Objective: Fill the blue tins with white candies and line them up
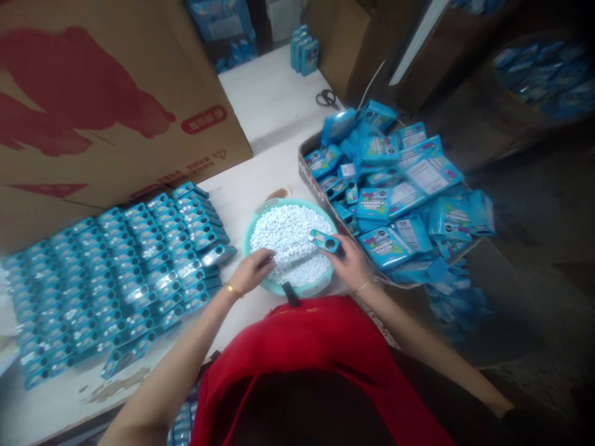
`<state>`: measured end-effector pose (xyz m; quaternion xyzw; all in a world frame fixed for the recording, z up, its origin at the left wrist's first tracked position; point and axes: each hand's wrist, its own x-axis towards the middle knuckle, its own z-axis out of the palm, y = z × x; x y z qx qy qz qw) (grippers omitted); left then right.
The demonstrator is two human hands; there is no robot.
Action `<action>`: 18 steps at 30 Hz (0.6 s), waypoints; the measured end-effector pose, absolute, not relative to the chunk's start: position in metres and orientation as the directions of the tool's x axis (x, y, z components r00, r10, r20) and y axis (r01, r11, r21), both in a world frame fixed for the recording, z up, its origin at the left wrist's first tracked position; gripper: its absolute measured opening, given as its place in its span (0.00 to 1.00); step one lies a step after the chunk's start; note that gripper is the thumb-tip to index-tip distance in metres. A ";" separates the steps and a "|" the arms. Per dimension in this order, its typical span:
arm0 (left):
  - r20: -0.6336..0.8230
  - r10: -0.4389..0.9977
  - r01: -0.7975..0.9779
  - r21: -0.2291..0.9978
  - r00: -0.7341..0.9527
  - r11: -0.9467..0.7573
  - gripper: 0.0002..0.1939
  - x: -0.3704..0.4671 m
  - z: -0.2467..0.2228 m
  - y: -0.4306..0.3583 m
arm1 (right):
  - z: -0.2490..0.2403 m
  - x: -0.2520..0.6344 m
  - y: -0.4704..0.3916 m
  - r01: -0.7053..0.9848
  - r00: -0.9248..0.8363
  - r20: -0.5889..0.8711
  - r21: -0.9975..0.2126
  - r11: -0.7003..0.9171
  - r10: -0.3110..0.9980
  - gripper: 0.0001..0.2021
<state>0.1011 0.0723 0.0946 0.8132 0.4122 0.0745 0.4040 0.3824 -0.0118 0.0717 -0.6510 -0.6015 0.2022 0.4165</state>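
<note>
A round mint-green basin (247,238) full of small white candies (290,226) stands right in front of me. Over its right side, my right hand (351,265) grips a small blue candy box (324,240), held lying with one end toward the basin. My left hand (253,271) is at the basin's left rim, its fingertips bent together over the candies. Whether candies are pinched between those fingers cannot be made out. A dark strip (291,293) crosses the near rim of the basin.
Rows of blue boxes (121,279) with round dark holes cover the table's left side. An open carton (309,176) heaped with flat blue boxes (385,192) is at right. A large cardboard box (139,80) stands at back left; scissors (326,98) lie farther back.
</note>
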 end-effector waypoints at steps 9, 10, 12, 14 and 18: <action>-0.357 0.562 0.658 0.260 0.746 -0.707 0.11 0.147 0.206 0.084 | 0.066 0.357 -0.005 0.669 -0.046 0.280 -0.704 0.238 0.959 0.22; -0.397 0.562 0.660 0.171 0.726 -0.732 0.11 0.156 0.215 0.081 | 0.065 0.356 -0.004 0.667 -0.058 0.281 -0.703 0.247 0.958 0.23; -0.448 0.565 0.646 0.037 0.693 -0.762 0.11 0.174 0.233 0.074 | 0.064 0.353 -0.003 0.659 -0.072 0.294 -0.703 0.267 0.953 0.23; -0.467 0.563 0.626 -0.028 0.682 -0.780 0.13 0.186 0.249 0.068 | 0.062 0.353 -0.003 0.646 -0.072 0.303 -0.712 0.275 0.950 0.22; -0.426 0.614 0.662 -0.045 0.665 -0.748 0.13 0.176 0.250 0.069 | 0.062 0.358 -0.006 0.633 -0.021 0.313 -0.731 0.255 0.950 0.19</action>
